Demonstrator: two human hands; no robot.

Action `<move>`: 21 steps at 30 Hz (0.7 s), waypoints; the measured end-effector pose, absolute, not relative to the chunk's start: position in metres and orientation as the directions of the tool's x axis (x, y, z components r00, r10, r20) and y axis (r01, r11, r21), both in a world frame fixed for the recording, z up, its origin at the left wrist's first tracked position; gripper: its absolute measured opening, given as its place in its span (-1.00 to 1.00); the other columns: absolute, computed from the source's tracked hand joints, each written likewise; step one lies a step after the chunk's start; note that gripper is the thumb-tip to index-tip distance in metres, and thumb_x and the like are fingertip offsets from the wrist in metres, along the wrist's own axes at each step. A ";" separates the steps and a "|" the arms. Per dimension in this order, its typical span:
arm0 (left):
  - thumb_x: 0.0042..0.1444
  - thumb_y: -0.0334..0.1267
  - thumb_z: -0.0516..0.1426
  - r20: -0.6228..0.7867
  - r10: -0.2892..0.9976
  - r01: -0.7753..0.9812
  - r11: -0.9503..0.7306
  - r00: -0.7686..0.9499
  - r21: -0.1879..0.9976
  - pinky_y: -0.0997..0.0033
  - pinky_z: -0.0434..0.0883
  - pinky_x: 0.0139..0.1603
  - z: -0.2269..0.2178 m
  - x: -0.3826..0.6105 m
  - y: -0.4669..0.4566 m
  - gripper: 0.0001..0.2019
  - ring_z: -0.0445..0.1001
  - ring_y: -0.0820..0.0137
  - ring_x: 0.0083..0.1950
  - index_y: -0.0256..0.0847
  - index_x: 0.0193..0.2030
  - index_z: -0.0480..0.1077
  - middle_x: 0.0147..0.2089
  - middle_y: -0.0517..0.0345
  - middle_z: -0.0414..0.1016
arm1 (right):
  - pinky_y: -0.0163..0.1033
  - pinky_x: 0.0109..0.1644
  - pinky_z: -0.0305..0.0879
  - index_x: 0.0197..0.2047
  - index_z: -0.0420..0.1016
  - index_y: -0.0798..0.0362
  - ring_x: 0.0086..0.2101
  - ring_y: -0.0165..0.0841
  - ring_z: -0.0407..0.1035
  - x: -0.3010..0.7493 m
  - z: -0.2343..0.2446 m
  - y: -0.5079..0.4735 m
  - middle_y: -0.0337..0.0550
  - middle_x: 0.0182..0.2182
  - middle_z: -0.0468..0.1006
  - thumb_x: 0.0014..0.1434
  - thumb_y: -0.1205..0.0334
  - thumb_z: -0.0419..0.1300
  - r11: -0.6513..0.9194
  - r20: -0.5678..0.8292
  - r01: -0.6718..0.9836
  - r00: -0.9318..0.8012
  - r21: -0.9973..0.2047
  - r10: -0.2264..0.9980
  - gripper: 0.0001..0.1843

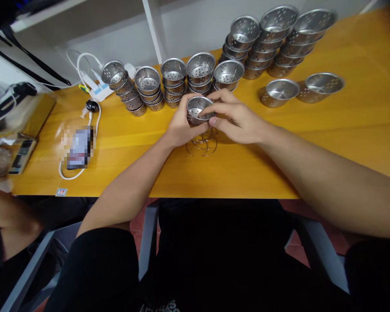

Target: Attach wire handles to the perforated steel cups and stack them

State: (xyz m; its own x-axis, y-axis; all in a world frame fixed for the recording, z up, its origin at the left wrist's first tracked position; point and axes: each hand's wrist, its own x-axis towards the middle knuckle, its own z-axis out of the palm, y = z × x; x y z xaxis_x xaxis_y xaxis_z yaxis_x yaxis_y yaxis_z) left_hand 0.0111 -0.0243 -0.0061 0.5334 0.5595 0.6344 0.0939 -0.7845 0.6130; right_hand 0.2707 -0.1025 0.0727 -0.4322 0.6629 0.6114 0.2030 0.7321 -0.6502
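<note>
A small perforated steel strainer cup (197, 108) is held just above the orange table (312, 143) between both hands. My left hand (178, 125) wraps its left side, fingers closed on the wall. My right hand (234, 119) grips the right rim, with a fingertip reaching across the cup's mouth. A loose pile of thin wire handles (202, 145) lies on the table right under the cup.
Several stacks of the same steel cups (173, 82) line the back of the table, with taller stacks (273, 41) at the back right and two single cups (281, 92) beside them. A phone (78, 147) on a white cable and a power strip (97, 89) lie left. Another person's arm (6, 216) is at the left edge.
</note>
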 end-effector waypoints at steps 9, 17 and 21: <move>0.49 0.37 0.52 0.494 0.734 0.117 -0.605 0.467 0.788 0.07 0.81 0.36 0.000 0.013 -0.031 0.04 0.71 0.16 0.46 0.16 0.82 0.08 0.72 -0.23 0.45 | 0.36 0.46 0.61 0.18 0.83 -0.31 0.39 0.24 0.49 0.300 0.094 -0.091 0.17 0.40 0.70 0.60 -0.40 0.61 0.695 0.748 0.430 -0.067 -0.576 0.661 -0.59; 0.59 0.03 0.41 0.496 0.741 0.114 -0.600 0.453 0.792 0.17 0.76 0.24 0.003 0.014 -0.036 -0.25 0.71 0.25 0.37 0.16 0.75 0.21 0.70 -0.14 0.52 | 0.38 0.35 0.64 0.18 0.70 -0.27 0.27 0.15 0.60 0.329 0.093 -0.062 0.19 0.41 0.73 0.63 -0.24 0.40 0.485 0.685 0.669 0.048 -0.562 0.727 -0.70; 0.63 0.02 0.38 0.524 0.698 0.088 -0.637 0.487 0.766 0.19 0.77 0.24 -0.004 0.013 -0.031 -0.26 0.71 0.23 0.38 0.18 0.78 0.21 0.72 -0.13 0.52 | 0.35 0.43 0.62 0.26 0.68 -0.29 0.37 0.14 0.59 0.320 0.102 -0.074 0.23 0.48 0.68 0.73 -0.24 0.35 0.443 0.610 0.692 -0.005 -0.570 0.792 -0.71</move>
